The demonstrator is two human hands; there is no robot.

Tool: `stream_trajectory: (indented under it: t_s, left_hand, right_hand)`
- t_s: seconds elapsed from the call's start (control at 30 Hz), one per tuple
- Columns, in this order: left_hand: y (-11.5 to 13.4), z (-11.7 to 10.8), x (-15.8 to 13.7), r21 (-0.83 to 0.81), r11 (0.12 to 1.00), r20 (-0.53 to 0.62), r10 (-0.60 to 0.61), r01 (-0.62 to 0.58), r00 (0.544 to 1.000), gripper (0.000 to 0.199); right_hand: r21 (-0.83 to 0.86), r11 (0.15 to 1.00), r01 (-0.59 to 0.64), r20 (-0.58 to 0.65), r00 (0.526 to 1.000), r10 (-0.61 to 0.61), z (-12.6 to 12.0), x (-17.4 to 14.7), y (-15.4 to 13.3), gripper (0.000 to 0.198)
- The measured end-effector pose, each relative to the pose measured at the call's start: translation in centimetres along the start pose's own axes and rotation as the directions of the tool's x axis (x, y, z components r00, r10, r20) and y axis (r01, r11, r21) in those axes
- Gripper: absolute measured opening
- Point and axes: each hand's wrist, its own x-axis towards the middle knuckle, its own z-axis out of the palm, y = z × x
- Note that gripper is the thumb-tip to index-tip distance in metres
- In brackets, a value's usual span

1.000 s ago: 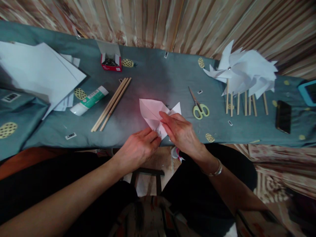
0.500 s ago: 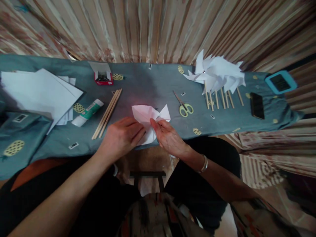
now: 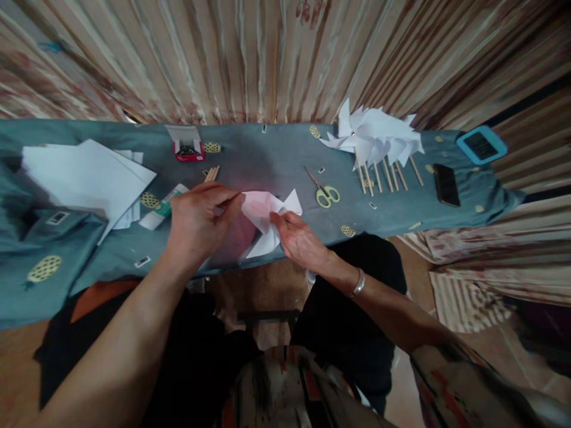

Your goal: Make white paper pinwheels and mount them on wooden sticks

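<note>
A sheet of white paper cut and partly folded into a pinwheel (image 3: 267, 238) lies near the table's front edge, tinted pink on its upper left. My right hand (image 3: 300, 239) pinches its middle between thumb and fingers, with a folded point sticking out beyond them. At the upper left corner, my left hand (image 3: 203, 217) is closed in a pinch on the paper; its fingers cover that corner. Green-handled scissors (image 3: 327, 196) lie to the right of the paper. Behind my left hand show the ends of several wooden sticks (image 3: 213, 173).
Finished paper pinwheels on sticks (image 3: 383, 137) lie at the right, near a black phone (image 3: 446, 185) and a blue-framed device (image 3: 482, 145). At the left are stacked paper sheets (image 3: 84, 184), a glue stick (image 3: 163, 208) and an open red box (image 3: 188, 150) of small dark pieces.
My left hand has moved left and up from the paper's lower middle to its upper left corner, now covering most of the sticks. My right hand keeps its pinch. The view has shifted slightly.
</note>
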Motion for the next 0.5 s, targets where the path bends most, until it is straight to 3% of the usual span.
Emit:
stream_trajectory:
  t_s: [0.27,0.5]
  left_hand:
    - [0.6,0.4,0.9,-0.012,1.0,-0.017,-0.007,0.007,1.0,0.018]
    - [-1.2,0.8,0.6,0.023,0.991,0.018,-0.136,0.135,0.991,0.016]
  right_hand:
    - [0.053,0.998,-0.025,0.009,1.0,0.025,-0.2,0.1,0.0,0.048]
    - [0.06,0.996,-0.065,-0.035,0.997,0.067,-0.2,-0.2,-0.4,0.051]
